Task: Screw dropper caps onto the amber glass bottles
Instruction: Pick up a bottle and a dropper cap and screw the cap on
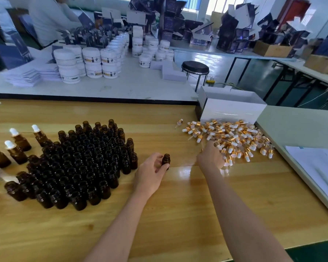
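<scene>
left hand (151, 170) holds one amber bottle (166, 159) upright on the worktop (178, 205); right hand (210, 157) reaches into the cap pile (235, 137), grip unclear; i count five capped bottles (19, 138).

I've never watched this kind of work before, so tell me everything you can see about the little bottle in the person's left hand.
The bottle is small, round and dark amber, glass by its look. It has a short threaded neck and an open mouth with no cap on it. It stands upright, its base hidden by the fingers, so I cannot tell whether it rests on the wooden table. The left hand grips its lower body. It sits just right of the big cluster of uncapped bottles, apart from them.
</scene>
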